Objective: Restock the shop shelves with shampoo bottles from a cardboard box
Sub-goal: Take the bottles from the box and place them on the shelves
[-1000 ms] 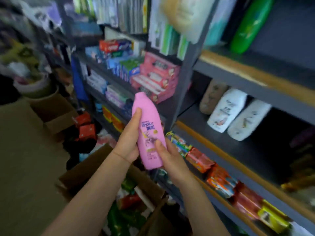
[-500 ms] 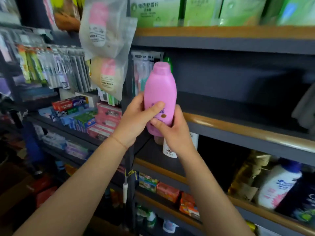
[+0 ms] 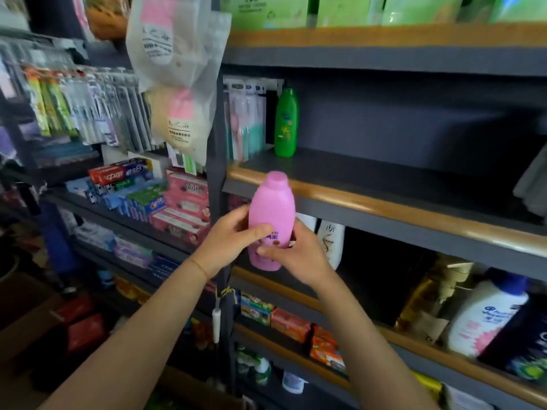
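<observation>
A pink shampoo bottle stands upright in both my hands, in front of the wooden front edge of a dark shelf. My left hand grips its left side with the thumb across the label. My right hand holds its lower right side, fingers curled round the base. A green shampoo bottle stands alone at the back left of that shelf. The cardboard box is only partly visible at the bottom edge.
White shampoo bottles stand on the shelf below, behind my hands. More bottles sit at the lower right. Toothpaste boxes and hanging toothbrush packs fill the left rack. Soap packs line a lower shelf.
The bottle and both hands have risen from above the box to the shelf's front edge. My view has turned up toward the shelves, and the green bottle has come into sight.
</observation>
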